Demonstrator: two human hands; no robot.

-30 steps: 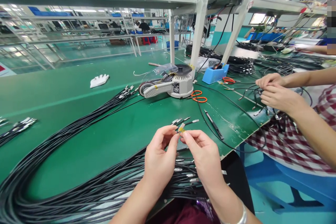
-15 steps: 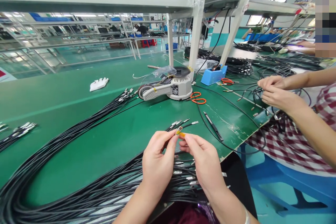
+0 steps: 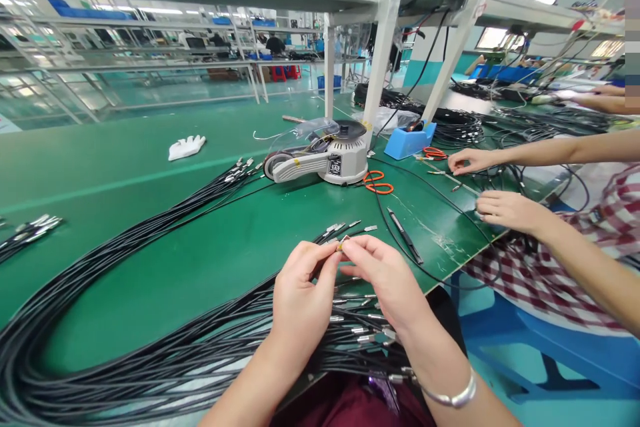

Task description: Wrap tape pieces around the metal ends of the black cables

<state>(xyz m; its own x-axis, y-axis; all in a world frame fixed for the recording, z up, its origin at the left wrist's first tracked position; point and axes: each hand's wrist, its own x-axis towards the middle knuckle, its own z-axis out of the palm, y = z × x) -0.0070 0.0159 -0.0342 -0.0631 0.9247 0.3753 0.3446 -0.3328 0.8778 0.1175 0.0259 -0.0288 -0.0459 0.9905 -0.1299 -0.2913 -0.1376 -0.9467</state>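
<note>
My left hand (image 3: 303, 297) pinches a cable's end just below its small metal connector (image 3: 345, 240). A bit of yellow tape (image 3: 340, 248) shows at the connector, and my right hand (image 3: 393, 280) presses on it with thumb and forefinger closed. The fingertips cover most of the tape and connector. Beneath both hands lies a thick bundle of black cables (image 3: 200, 353) with silver connector ends, curving in a U around to the left.
A round tape dispenser (image 3: 345, 163) stands ahead, with orange-handled scissors (image 3: 379, 183) beside it. A utility knife (image 3: 405, 235) lies to the right. Beyond are a blue tape holder (image 3: 410, 140) and a white glove (image 3: 187, 147). A co-worker's hands (image 3: 510, 210) are at the right.
My right fingers have moved up and left onto the connector, and the yellow strip that stuck out is now mostly covered. The co-worker's hands have moved apart, one reaching left towards scissors.
</note>
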